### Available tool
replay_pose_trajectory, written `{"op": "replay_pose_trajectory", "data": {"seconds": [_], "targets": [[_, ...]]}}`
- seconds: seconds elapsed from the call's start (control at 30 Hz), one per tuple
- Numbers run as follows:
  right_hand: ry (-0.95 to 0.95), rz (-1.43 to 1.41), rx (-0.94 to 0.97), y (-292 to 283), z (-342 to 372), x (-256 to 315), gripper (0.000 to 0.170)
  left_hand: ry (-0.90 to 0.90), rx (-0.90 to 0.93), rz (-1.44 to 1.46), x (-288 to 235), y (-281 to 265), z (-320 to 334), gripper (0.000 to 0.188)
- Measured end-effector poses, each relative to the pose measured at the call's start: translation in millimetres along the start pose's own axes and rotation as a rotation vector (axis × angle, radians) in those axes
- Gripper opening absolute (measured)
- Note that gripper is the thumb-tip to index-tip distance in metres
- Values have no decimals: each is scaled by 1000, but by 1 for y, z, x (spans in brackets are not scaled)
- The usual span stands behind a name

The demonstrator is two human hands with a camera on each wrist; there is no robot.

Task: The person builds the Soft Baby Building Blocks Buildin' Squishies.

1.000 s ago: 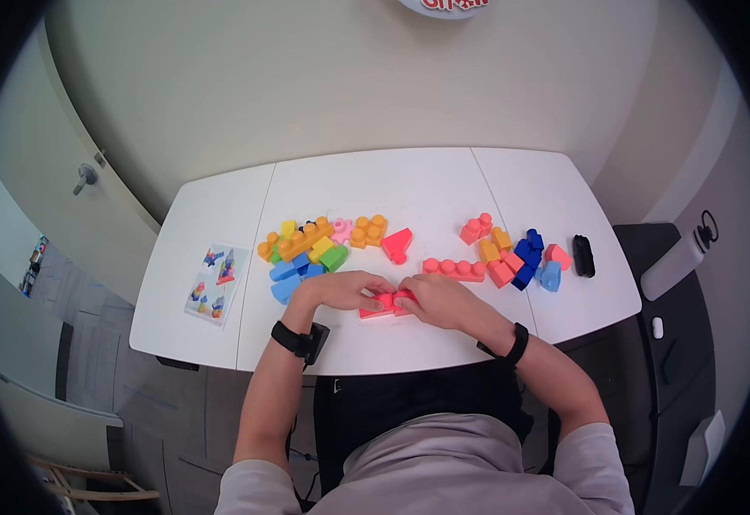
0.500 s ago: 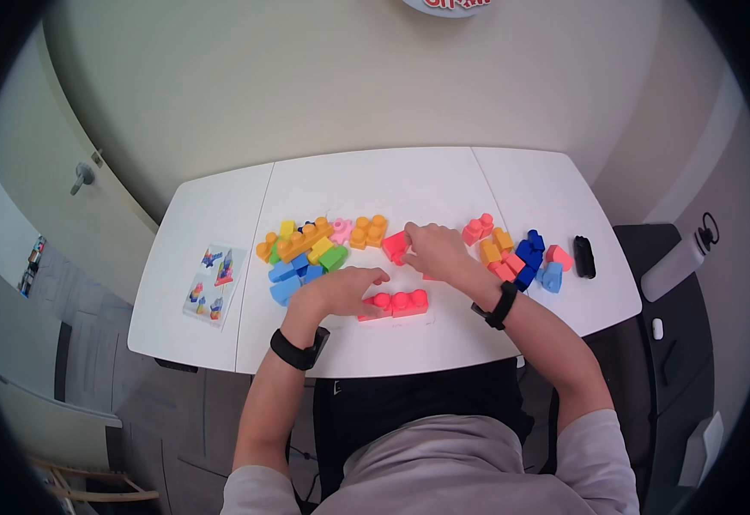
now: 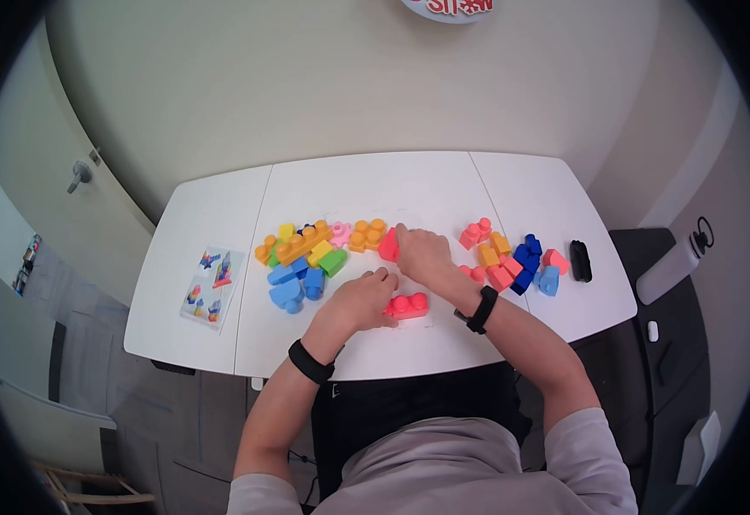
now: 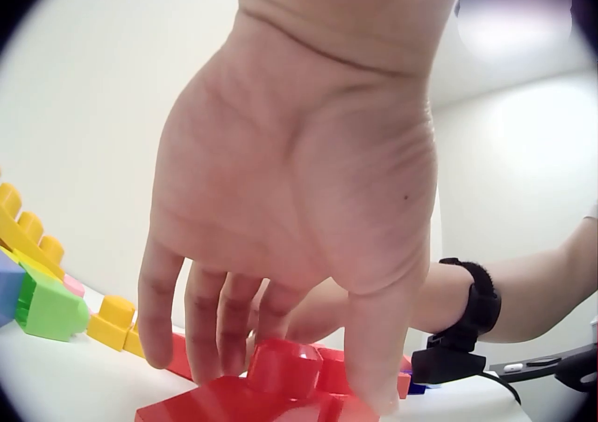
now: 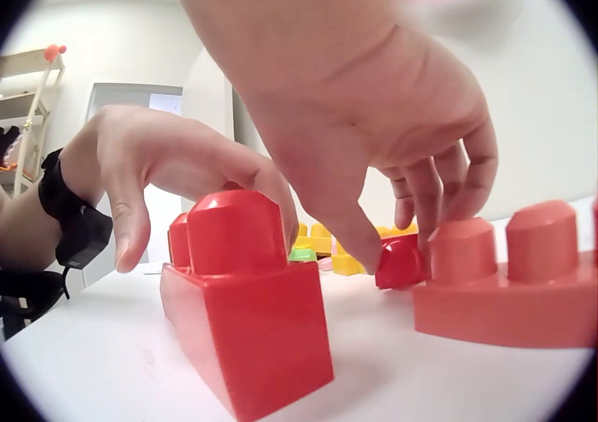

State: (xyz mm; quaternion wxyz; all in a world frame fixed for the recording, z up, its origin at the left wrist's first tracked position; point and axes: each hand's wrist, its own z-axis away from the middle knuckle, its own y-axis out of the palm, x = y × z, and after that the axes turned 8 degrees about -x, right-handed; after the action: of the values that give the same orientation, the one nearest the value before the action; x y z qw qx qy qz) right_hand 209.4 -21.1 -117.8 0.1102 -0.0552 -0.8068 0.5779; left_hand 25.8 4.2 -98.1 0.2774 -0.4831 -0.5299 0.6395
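My right hand (image 3: 425, 260) pinches a red triangular block (image 3: 389, 245) at the middle of the table. In the right wrist view, its thumb and fingers lie on either side of that block's rounded stud (image 5: 402, 261). Nearer to me, the left hand (image 3: 363, 300) hovers over joined red studded blocks (image 3: 409, 306) and partly covers them. The left wrist view shows its fingers hanging nearly straight beyond the red stud (image 4: 283, 366), with the thumb down on the near side. A long salmon-red block (image 5: 523, 310) stands just beside the right hand, mostly hidden behind it in the head view.
Yellow, green and blue blocks cluster on the left, including a long orange-yellow block (image 3: 303, 244). A picture sheet (image 3: 212, 287) lies farther left. Dark blue blocks (image 3: 526, 263), more red and yellow ones, and a black case (image 3: 580, 261) are at the right.
The right hand has left the joined red blocks and moved away from me to grip the triangular block. The left hand has shifted right over the joined blocks, its fingers loosened.
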Motion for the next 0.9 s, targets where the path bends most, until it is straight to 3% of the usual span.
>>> {"op": "replay_pose_trajectory", "data": {"seconds": [0.2,0.37,0.6,0.9], "targets": [[-93,-291,-238,-67,16,-16,24,-14,-7,-72,-3,1,-1,62],[-6,-243,-157,-126,59,-24,28,-48,33,-120,-6,2,-1,54],[32,-125,0,-95,95,-26,27,-54,40,-167,-1,9,-5,48],[-54,-183,-63,-55,98,-31,26,-21,37,-118,-6,10,-6,45]]}}
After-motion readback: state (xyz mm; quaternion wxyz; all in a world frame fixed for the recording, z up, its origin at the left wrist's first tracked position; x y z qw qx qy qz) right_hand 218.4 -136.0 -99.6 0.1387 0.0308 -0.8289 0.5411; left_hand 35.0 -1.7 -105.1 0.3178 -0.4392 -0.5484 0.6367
